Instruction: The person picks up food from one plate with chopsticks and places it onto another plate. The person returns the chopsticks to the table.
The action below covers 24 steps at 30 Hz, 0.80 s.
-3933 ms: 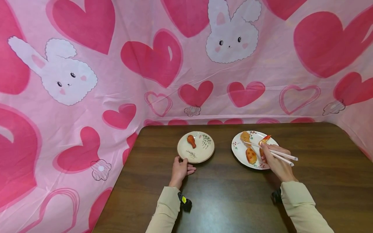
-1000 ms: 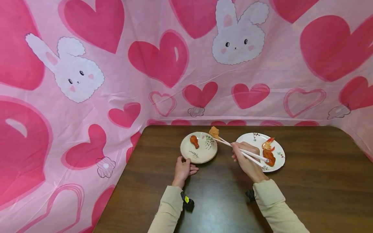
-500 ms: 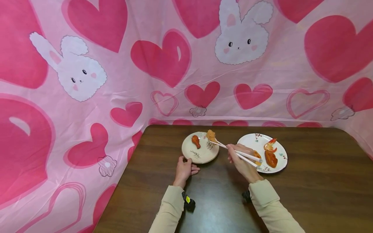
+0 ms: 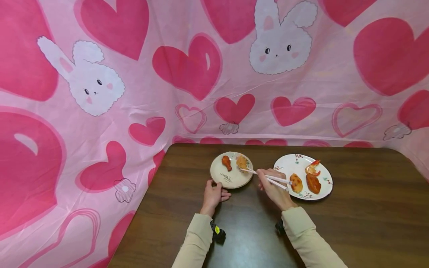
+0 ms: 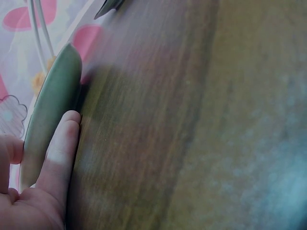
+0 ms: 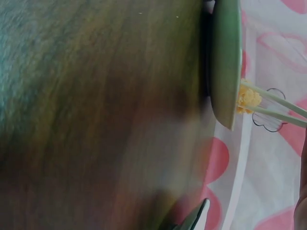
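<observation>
A cream plate (image 4: 234,182) holds a chicken drumstick (image 4: 226,163) and a crumbly golden fried piece (image 4: 242,162). At the plate's near rim, my left hand (image 4: 212,196) holds the edge; the left wrist view shows the thumb (image 5: 13,148) at the rim and a finger (image 5: 60,148) along the outer wall. My right hand (image 4: 275,189) grips a pair of white chopsticks (image 4: 248,170) between the plates. Their tips reach the golden piece (image 6: 248,98), which overlaps the cream plate's rim (image 6: 225,67) in the right wrist view.
To the right, a white flower-patterned plate (image 4: 283,162) bears a shrimp (image 4: 313,168), a brown chicken wing (image 4: 313,184) and a golden spotted oval piece (image 4: 296,183). Both stand on a dark wooden table (image 4: 368,208). Behind hangs a pink heart-and-rabbit cloth (image 4: 201,119).
The chopsticks have carried the golden fried piece from the white plate leftward and down to the cream plate beside the drumstick. My left hand stays at the cream plate's rim.
</observation>
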Available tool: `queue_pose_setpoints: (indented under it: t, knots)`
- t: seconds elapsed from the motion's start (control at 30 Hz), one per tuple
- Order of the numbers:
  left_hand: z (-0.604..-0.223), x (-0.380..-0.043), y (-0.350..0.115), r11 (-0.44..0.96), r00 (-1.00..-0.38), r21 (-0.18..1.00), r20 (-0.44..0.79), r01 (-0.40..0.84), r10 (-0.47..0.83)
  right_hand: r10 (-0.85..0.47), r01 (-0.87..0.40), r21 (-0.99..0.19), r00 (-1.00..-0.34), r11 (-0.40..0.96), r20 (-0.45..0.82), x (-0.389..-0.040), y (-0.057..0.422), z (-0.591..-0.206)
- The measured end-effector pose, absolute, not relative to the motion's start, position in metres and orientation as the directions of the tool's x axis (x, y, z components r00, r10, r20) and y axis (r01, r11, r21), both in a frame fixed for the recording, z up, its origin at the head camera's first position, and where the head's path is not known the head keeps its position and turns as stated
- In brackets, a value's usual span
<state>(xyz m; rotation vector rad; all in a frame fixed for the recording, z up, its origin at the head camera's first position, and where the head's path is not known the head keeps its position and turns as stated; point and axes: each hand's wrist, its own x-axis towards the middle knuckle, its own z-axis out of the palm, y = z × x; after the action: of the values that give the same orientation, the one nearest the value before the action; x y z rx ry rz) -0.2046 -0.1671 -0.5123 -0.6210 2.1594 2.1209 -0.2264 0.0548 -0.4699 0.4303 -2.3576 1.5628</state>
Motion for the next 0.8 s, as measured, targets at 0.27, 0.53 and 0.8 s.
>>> queue_pose_setpoints:
  t: [0.27, 0.53, 0.8]
  knots:
    - [-0.512, -0.204, -0.167, -0.015, -0.918, 0.948, -0.311, -0.317, -0.247, -0.085, -0.385, -0.829, -0.919, 0.406, 0.385, -0.232, 0.047, -0.476]
    - [-0.511, -0.205, -0.166, -0.013, -0.918, 0.949, -0.308, -0.315, -0.249, -0.073, -0.393, -0.836, -0.915, 0.383, 0.397, -0.238, 0.039, -0.475]
    - [-0.514, -0.206, -0.167, -0.021, -0.918, 0.948, -0.314, -0.319, -0.244, -0.080, -0.408, -0.846, -0.910, 0.343, 0.406, -0.239, 0.031, -0.475]
